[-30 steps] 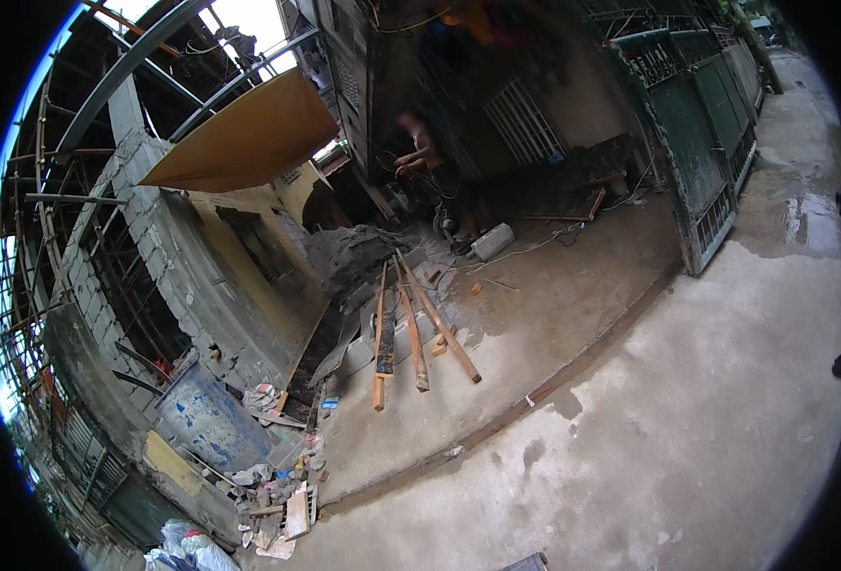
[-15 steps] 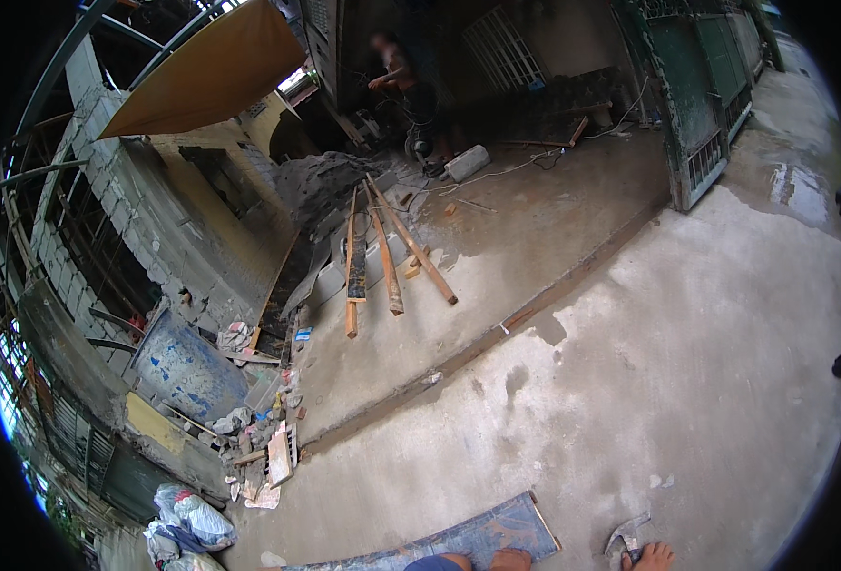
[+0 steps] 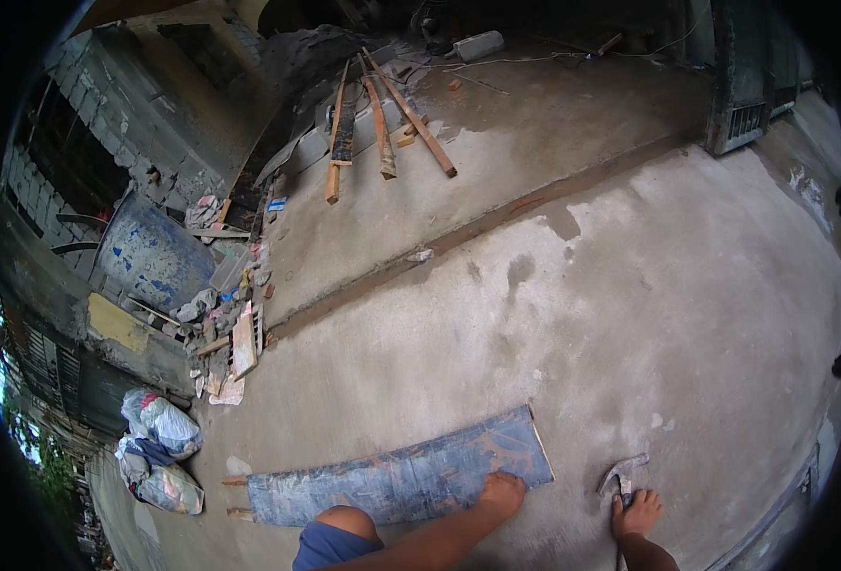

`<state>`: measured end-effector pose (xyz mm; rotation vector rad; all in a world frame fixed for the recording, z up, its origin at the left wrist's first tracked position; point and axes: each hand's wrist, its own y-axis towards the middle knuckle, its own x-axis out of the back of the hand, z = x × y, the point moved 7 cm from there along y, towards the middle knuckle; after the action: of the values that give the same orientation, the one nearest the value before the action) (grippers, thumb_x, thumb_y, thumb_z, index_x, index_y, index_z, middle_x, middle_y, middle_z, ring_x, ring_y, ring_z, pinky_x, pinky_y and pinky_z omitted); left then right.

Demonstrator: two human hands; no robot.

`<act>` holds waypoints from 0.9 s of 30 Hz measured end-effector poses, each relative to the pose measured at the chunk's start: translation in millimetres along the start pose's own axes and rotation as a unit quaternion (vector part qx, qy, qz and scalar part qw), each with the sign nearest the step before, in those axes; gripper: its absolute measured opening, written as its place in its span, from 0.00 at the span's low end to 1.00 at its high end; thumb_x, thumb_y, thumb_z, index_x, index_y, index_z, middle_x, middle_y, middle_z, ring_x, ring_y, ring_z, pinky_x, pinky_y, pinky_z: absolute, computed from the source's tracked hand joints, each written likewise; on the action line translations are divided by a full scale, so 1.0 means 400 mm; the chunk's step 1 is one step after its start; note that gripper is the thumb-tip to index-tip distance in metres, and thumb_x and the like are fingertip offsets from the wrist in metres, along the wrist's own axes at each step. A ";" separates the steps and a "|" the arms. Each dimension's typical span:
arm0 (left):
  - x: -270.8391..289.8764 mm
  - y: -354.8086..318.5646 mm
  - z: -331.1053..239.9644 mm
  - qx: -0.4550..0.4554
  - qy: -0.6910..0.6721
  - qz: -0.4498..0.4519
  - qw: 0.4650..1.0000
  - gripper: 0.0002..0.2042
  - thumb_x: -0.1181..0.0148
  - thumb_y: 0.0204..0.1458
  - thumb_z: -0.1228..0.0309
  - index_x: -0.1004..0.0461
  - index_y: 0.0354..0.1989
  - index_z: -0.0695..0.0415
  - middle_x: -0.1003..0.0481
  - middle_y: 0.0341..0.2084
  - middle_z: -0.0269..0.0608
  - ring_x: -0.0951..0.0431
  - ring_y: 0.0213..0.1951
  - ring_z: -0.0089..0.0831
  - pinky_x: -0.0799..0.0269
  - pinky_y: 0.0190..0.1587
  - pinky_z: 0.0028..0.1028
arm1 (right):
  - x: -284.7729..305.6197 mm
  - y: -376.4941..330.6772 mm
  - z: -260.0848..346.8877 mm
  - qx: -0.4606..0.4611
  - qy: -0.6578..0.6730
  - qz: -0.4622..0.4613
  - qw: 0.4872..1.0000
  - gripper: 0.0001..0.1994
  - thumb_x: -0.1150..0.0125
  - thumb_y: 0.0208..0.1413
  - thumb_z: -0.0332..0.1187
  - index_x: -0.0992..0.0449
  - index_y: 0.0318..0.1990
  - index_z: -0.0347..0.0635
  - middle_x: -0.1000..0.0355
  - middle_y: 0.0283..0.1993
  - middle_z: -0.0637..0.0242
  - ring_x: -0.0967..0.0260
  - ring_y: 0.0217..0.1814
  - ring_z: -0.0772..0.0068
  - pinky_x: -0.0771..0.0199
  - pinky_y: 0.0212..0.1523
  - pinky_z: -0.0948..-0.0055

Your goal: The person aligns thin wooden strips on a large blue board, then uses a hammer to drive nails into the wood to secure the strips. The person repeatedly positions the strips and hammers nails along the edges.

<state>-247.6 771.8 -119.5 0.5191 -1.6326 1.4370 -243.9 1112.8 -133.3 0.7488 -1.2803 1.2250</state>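
Note:
A long, worn blue-grey board [image 3: 401,481] with an orange-brown edge lies flat on the concrete floor in front of me. My left hand [image 3: 502,495] presses down on its right end, fingers spread on the surface. My right hand [image 3: 636,514] rests low on the floor to the right of the board and grips the handle of a claw hammer [image 3: 620,469], whose metal head points away from me. My bent knee in blue shorts [image 3: 340,533] sits just behind the board.
Several wooden planks [image 3: 382,114] lie on a raised concrete slab at the back. A blue drum [image 3: 154,257], rubble and wood scraps [image 3: 240,343] line the left wall. Filled sacks [image 3: 159,447] sit lower left. A green metal gate [image 3: 749,86] stands at the right.
The view has tilted down from the building and planks to the floor. The board, my hands and the hammer have come into view at the bottom.

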 end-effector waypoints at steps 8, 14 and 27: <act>0.024 -0.013 -0.011 0.044 -0.083 -0.007 0.995 0.12 0.45 0.61 0.69 0.20 0.47 0.61 0.18 0.46 0.56 0.18 0.50 0.51 0.24 0.48 0.48 | 0.013 -0.007 -0.001 -0.001 -0.062 -0.003 0.998 0.27 0.30 0.55 0.55 0.27 0.46 0.39 0.31 0.54 0.51 0.37 0.65 0.44 0.40 0.65 0.46; 0.048 -0.081 0.082 0.071 -0.329 0.028 0.941 0.24 0.38 0.63 0.59 0.26 0.62 0.63 0.25 0.61 0.55 0.25 0.64 0.51 0.26 0.65 0.47 | 0.011 0.003 0.025 0.014 -0.101 -0.005 0.995 0.27 0.36 0.62 0.57 0.27 0.49 0.39 0.31 0.53 0.51 0.34 0.61 0.44 0.36 0.62 0.47; -0.242 -1.902 0.741 0.629 -0.185 0.161 0.738 0.15 0.48 0.68 0.62 0.22 0.51 0.59 0.17 0.46 0.59 0.17 0.51 0.58 0.21 0.54 0.52 | -0.057 0.012 0.005 0.041 -0.161 0.100 0.981 0.33 0.49 0.71 0.62 0.27 0.62 0.38 0.28 0.60 0.46 0.30 0.63 0.38 0.27 0.59 0.44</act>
<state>298.1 284.1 254.8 1.3720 -0.7506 2.7784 -245.9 1106.4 -155.6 0.9222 -1.6099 1.3622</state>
